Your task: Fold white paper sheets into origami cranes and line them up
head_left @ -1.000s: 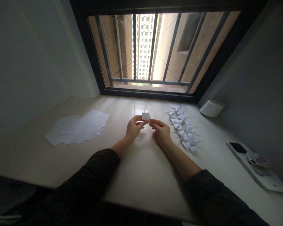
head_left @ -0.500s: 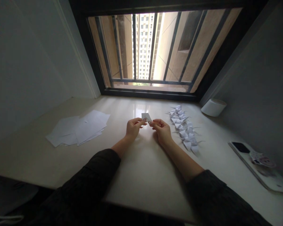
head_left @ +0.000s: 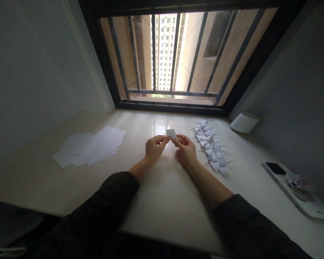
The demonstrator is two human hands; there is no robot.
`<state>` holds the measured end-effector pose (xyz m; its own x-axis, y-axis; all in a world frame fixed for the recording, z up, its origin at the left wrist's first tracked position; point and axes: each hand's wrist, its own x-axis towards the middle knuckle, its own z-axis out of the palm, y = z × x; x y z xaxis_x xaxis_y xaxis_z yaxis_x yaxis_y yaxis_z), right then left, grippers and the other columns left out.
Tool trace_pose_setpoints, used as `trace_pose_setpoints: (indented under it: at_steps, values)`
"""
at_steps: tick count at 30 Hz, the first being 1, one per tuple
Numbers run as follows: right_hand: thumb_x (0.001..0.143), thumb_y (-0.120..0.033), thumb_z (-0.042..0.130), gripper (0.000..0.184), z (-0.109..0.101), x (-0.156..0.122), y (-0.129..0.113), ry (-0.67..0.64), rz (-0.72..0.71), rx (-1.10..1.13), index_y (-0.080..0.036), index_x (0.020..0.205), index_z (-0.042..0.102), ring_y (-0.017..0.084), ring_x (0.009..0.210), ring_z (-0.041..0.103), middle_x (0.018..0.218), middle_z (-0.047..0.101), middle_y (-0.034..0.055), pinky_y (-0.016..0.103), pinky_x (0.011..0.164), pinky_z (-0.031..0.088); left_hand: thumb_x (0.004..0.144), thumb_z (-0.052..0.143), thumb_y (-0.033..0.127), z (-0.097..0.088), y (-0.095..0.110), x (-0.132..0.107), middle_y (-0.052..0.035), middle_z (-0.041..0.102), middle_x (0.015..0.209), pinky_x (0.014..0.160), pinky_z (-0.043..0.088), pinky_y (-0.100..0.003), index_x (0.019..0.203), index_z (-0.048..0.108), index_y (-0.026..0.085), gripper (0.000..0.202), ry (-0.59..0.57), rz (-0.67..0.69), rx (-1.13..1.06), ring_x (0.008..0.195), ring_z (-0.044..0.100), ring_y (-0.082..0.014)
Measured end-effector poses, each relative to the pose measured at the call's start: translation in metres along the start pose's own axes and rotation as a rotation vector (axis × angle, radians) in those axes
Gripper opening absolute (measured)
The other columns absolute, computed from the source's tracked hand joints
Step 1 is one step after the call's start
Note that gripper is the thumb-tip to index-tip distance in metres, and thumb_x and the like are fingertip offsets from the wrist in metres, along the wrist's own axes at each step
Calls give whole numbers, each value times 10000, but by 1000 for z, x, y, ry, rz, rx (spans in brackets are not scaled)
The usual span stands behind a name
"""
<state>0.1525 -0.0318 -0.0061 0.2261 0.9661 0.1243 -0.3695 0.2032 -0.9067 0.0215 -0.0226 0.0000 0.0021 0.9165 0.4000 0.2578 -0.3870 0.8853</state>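
Spanning a barred window alcove, the pale glossy tabletop (head_left: 162, 194) carries loose white paper sheets (head_left: 89, 146) left, a row of folded white paper cranes (head_left: 211, 147) right. Left hand (head_left: 153, 148) and right hand (head_left: 187, 151) pinch a small folded white paper piece (head_left: 172, 134) above centre.

Small white folded paper piece (head_left: 172, 134): thin matt paper, sharp creases, pinched between fingertips of our left hand (head_left: 153, 149) and right hand (head_left: 187, 151). Cream stone-like tabletop (head_left: 162, 194): smooth, polished; we note window glare on it. Loose white paper sheets (head_left: 89, 147): smooth, matt. Row of white folded paper figures (head_left: 210, 147): same matt paper, creased. Our dark sleeves (head_left: 108, 208): soft cloth, matt, faintly ribbed. Dark window bars (head_left: 153, 54): look like painted metal, dull. White round container (head_left: 244, 123): smooth, low sheen; we cannot tell material.
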Motion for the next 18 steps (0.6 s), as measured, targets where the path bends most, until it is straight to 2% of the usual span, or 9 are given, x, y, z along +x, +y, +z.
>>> trace_pose_setpoints:
  at_steps: [5,9,14,18]
  values:
    - [529,-292,819,303,1,-2,-1,-47,21,21,-189,741,628,118,615,593,653,671,-18,278,676,460,747,638,447,0,-1,2,-57,717,845,618,458,-250,851,729,189,293,-24,-39,-57,737,639,-170]
    - [521,-305,824,319,0,-3,0,-114,48,23,-193,742,623,122,614,593,638,654,-29,281,677,464,700,668,478,0,-2,5,-22,668,690,576,416,-235,744,718,167,318,-6,-72,-127,643,579,-137]
    - [497,-285,835,360,-1,-2,3,-81,38,22,-203,756,598,119,594,592,627,652,-42,270,647,463,649,705,486,-1,0,6,33,508,515,495,299,-223,608,673,151,339,23,-161,-197,517,417,-83]
    - [539,-313,811,339,-3,-1,4,-56,53,-39,-210,783,599,132,587,597,634,672,-26,258,580,445,632,722,467,-1,1,7,26,525,528,529,313,-227,621,687,151,318,66,-217,-252,540,421,-87]
